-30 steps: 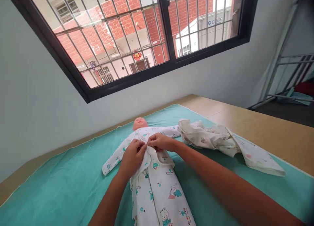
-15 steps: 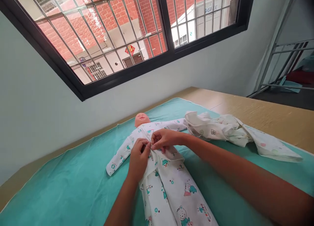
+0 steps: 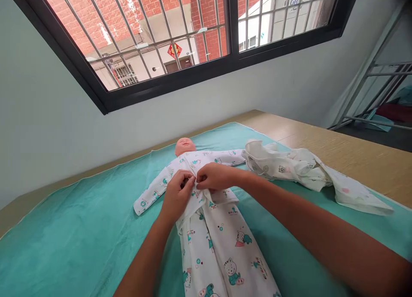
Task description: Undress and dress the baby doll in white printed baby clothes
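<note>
A baby doll (image 3: 185, 146) lies on its back, dressed in a white long-sleeved baby top (image 3: 206, 159) with teal and pink prints. Matching printed trousers (image 3: 222, 250) stretch from its waist toward me. My left hand (image 3: 179, 189) pinches the front of the top at the belly, thumb and forefinger together. Right beside it, my right hand (image 3: 214, 177) is closed on the same front edge, its fingers bent inward. Whatever fastening lies between the fingertips is too small and covered to make out. Both sleeves spread out to the sides.
A teal cloth (image 3: 93, 219) covers much of the wooden table (image 3: 363, 155). To the right of the doll lies a crumpled white printed garment (image 3: 299, 166). Behind the table are a wall and a barred window (image 3: 167, 84); a metal bed frame (image 3: 357, 91) stands at the far right.
The view has tilted slightly, so the doll sits a little higher in it. Both hands stay at the front of the top, with fingertips slightly shifted and still close together.
</note>
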Action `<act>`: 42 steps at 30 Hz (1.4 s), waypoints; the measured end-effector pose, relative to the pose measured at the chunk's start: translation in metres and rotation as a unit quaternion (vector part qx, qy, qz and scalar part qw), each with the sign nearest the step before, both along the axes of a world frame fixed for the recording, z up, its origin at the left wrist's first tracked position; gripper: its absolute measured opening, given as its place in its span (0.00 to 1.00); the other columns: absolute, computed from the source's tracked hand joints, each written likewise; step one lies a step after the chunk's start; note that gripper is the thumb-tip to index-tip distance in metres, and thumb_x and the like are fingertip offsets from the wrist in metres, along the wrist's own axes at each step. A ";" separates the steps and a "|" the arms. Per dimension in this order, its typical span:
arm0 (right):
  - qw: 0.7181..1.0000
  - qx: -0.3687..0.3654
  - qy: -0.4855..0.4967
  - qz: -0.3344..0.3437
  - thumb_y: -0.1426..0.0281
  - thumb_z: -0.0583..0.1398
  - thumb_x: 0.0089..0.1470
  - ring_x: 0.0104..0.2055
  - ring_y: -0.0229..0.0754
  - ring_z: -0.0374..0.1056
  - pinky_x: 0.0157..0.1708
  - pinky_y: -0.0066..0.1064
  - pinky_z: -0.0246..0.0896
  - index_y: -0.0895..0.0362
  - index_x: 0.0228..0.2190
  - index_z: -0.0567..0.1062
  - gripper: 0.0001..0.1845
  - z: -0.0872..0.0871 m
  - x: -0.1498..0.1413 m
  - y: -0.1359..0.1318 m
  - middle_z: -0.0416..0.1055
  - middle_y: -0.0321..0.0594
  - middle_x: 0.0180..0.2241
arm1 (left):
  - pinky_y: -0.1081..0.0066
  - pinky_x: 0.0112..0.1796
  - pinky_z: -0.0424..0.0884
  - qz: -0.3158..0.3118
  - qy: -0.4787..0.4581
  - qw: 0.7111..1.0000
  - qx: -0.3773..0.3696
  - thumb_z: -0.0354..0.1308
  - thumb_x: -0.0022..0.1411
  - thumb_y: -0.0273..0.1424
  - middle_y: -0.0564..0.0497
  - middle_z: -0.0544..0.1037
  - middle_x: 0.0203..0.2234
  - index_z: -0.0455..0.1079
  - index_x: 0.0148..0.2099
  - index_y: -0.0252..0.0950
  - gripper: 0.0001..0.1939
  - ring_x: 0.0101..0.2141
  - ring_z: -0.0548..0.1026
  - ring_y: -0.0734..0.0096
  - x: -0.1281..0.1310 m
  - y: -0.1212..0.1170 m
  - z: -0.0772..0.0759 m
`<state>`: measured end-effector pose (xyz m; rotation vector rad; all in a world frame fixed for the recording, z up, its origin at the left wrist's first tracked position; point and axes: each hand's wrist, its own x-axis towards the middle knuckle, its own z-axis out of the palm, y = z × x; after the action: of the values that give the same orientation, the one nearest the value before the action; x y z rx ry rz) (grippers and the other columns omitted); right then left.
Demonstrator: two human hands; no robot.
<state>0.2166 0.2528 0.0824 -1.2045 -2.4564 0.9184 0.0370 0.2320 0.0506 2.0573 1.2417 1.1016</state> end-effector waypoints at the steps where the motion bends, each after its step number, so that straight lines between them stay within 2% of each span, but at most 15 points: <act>1: 0.997 -0.054 0.046 0.017 0.64 0.57 0.53 0.23 0.36 0.62 0.24 0.27 0.52 0.59 0.26 0.72 0.11 -0.004 0.006 0.007 0.67 0.35 0.20 | 0.71 0.36 0.65 0.003 0.007 1.000 -0.006 0.53 0.64 0.34 0.52 0.73 0.35 0.69 0.36 0.37 0.07 0.35 0.70 0.71 0.000 -0.001 0.001; 3: 0.981 -0.138 0.127 0.045 0.59 0.58 0.53 0.23 0.34 0.60 0.23 0.26 0.53 0.59 0.30 0.73 0.14 -0.012 0.017 0.017 0.65 0.33 0.20 | 0.71 0.35 0.66 0.008 0.023 1.000 -0.011 0.55 0.62 0.35 0.52 0.73 0.34 0.69 0.36 0.38 0.06 0.34 0.69 0.71 0.001 -0.002 0.003; 5: 0.963 -0.178 0.195 0.061 0.57 0.60 0.52 0.23 0.32 0.58 0.22 0.25 0.51 0.59 0.30 0.73 0.16 -0.020 0.024 0.024 0.63 0.32 0.22 | 0.71 0.36 0.66 0.006 0.041 0.999 -0.007 0.57 0.61 0.34 0.52 0.72 0.35 0.69 0.34 0.37 0.06 0.33 0.69 0.72 0.002 -0.004 0.006; 10: 0.933 -0.211 0.286 0.054 0.58 0.62 0.50 0.24 0.30 0.54 0.21 0.23 0.47 0.59 0.29 0.71 0.16 -0.034 0.026 0.027 0.59 0.30 0.23 | 0.70 0.38 0.66 -0.002 0.082 0.997 0.002 0.59 0.58 0.35 0.51 0.70 0.39 0.69 0.38 0.38 0.07 0.35 0.68 0.71 0.004 -0.006 0.007; 13: 0.928 -0.214 0.303 0.047 0.58 0.62 0.50 0.24 0.31 0.53 0.20 0.24 0.46 0.59 0.28 0.71 0.16 -0.037 0.025 0.026 0.59 0.30 0.23 | 0.69 0.38 0.66 0.027 0.104 0.994 0.032 0.60 0.58 0.34 0.52 0.70 0.39 0.67 0.41 0.39 0.10 0.35 0.67 0.71 0.007 -0.006 0.003; 15: 0.929 -0.212 0.302 0.038 0.59 0.62 0.50 0.23 0.31 0.52 0.20 0.24 0.45 0.59 0.27 0.70 0.14 -0.038 0.024 0.026 0.57 0.30 0.22 | 0.70 0.38 0.66 0.041 0.108 0.992 0.051 0.58 0.59 0.31 0.52 0.70 0.39 0.67 0.41 0.39 0.07 0.35 0.67 0.71 0.010 -0.006 -0.001; 19: 0.941 -0.185 0.283 0.008 0.61 0.60 0.50 0.23 0.31 0.51 0.20 0.25 0.44 0.58 0.25 0.69 0.12 -0.038 0.020 0.026 0.56 0.30 0.21 | 0.70 0.37 0.65 0.062 0.087 0.992 0.072 0.55 0.62 0.29 0.52 0.70 0.39 0.68 0.39 0.39 0.03 0.35 0.68 0.72 0.013 -0.006 -0.006; 22: 0.957 -0.155 0.244 -0.011 0.60 0.59 0.50 0.23 0.32 0.51 0.20 0.25 0.44 0.57 0.26 0.70 0.13 -0.032 0.017 0.024 0.57 0.30 0.22 | 0.71 0.36 0.65 0.061 0.069 0.993 0.074 0.53 0.63 0.30 0.53 0.70 0.37 0.69 0.37 0.39 0.04 0.34 0.68 0.73 0.014 -0.007 -0.006; 26: 0.985 -0.054 0.162 -0.006 0.56 0.62 0.47 0.24 0.33 0.52 0.21 0.26 0.45 0.57 0.24 0.69 0.16 -0.021 0.011 0.019 0.59 0.31 0.21 | 0.71 0.34 0.63 0.062 0.045 0.995 0.062 0.53 0.63 0.28 0.54 0.69 0.31 0.66 0.32 0.38 0.05 0.32 0.66 0.72 0.013 -0.008 -0.004; 28: 0.990 0.003 0.139 -0.007 0.57 0.62 0.47 0.25 0.34 0.53 0.23 0.27 0.47 0.57 0.22 0.69 0.16 -0.018 0.009 0.018 0.61 0.31 0.22 | 0.71 0.34 0.62 0.059 0.037 0.996 0.052 0.52 0.62 0.27 0.55 0.68 0.29 0.65 0.32 0.38 0.06 0.31 0.65 0.72 0.012 -0.009 -0.003; 31: 0.983 0.050 0.174 -0.011 0.59 0.60 0.50 0.28 0.35 0.57 0.27 0.27 0.51 0.57 0.24 0.70 0.14 -0.020 0.008 0.017 0.66 0.33 0.25 | 0.71 0.34 0.62 0.045 0.031 0.998 0.044 0.51 0.64 0.30 0.54 0.67 0.30 0.65 0.32 0.38 0.07 0.31 0.65 0.72 0.011 -0.009 -0.002; 36: 0.974 0.053 0.219 -0.003 0.59 0.61 0.50 0.29 0.34 0.57 0.28 0.27 0.51 0.57 0.26 0.69 0.14 -0.028 0.010 0.021 0.66 0.33 0.26 | 0.71 0.34 0.61 0.040 0.022 0.998 0.030 0.51 0.65 0.32 0.55 0.67 0.29 0.64 0.32 0.38 0.08 0.31 0.64 0.72 0.010 -0.008 -0.001; 41: 0.966 0.089 0.243 -0.004 0.72 0.58 0.47 0.29 0.34 0.58 0.29 0.27 0.52 0.57 0.26 0.70 0.01 -0.036 0.006 0.022 0.66 0.32 0.26 | 0.72 0.34 0.61 0.037 0.013 0.999 0.017 0.51 0.64 0.31 0.55 0.67 0.28 0.64 0.32 0.38 0.07 0.30 0.64 0.72 0.008 -0.008 -0.001; 42: 0.963 0.100 0.250 -0.008 0.74 0.57 0.46 0.30 0.35 0.58 0.30 0.27 0.52 0.57 0.26 0.70 0.02 -0.037 0.004 0.021 0.66 0.32 0.26 | 0.72 0.34 0.61 0.033 0.014 0.999 0.016 0.51 0.64 0.31 0.55 0.67 0.28 0.63 0.32 0.38 0.07 0.30 0.64 0.72 0.008 -0.008 -0.001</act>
<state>0.2205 0.2734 0.0456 -0.8023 -2.0683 0.8226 0.0448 0.2241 0.0496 2.0764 1.3227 1.1324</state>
